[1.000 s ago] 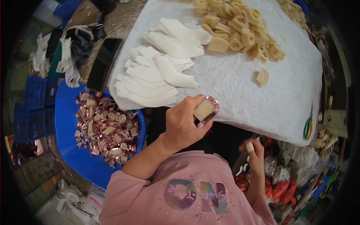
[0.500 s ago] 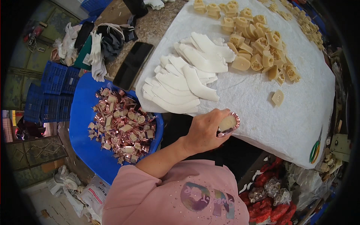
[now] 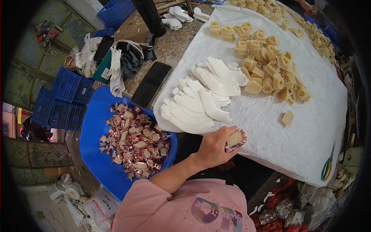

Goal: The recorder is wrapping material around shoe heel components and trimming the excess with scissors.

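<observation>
My left hand (image 3: 213,147) is closed around a shoe heel (image 3: 235,140) at the table's near edge. Its flat beige face points up, and shiny pink wrapping with a pleated edge runs round it. My right hand does not show. Just beyond my left hand lies a fanned pile of curved white pieces (image 3: 195,104). Bare beige heels (image 3: 270,69) are heaped farther back on the white-covered table (image 3: 262,127), with a single beige heel (image 3: 287,118) apart from them. To the left, a blue tub (image 3: 94,127) holds many pink-wrapped heels (image 3: 135,141).
A black phone (image 3: 152,85) lies beside the white cover, near gloves and cloths (image 3: 118,63). Scissors (image 3: 328,166) rest at the right edge. Blue crates (image 3: 65,96) stand at far left. Another person's hand (image 3: 308,7) shows at the top right.
The view has tilted, so the table and tub sit lower in the picture. My left hand keeps the same heel near the table edge. Another person's hand has come into view.
</observation>
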Demonstrator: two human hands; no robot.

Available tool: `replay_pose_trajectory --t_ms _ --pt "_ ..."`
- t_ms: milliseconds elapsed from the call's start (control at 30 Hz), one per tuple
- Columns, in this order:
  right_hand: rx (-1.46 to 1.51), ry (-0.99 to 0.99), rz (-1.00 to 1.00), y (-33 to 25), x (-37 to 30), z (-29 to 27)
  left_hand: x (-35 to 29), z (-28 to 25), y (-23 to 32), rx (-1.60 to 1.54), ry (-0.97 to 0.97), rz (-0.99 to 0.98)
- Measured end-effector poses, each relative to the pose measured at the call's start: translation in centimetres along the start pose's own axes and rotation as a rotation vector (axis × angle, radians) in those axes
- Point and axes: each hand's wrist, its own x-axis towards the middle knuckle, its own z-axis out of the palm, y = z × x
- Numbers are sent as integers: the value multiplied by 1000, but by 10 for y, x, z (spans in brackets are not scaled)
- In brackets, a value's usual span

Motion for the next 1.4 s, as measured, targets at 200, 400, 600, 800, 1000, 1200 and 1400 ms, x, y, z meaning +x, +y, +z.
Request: replay_pose_trajectory --t_ms 200,400,600,800,1000,1200,1400 --pt "-6 -30 14 -2 -4 -8 -2 1 0 2 -6 -6" --pt "-21 -66 33 -5 -12 -20 -2 0 1 -18 13 -11" --pt "-46 -97 83 -3 -29 -41 -4 -13 2 27 53 37" --pt "-50 -116 158 3 -49 -55 -43 -76 -27 352 240 -99" --pt "304 -407 -572 -174 -31 -81 -138 -171 -87 909 568 -613" --pt "-129 64 -1369 -314 4 -4 -149 -187 -82 1302 499 -808" --pt "-291 313 -1359 -360 35 52 -59 -106 -29 635 277 -277"
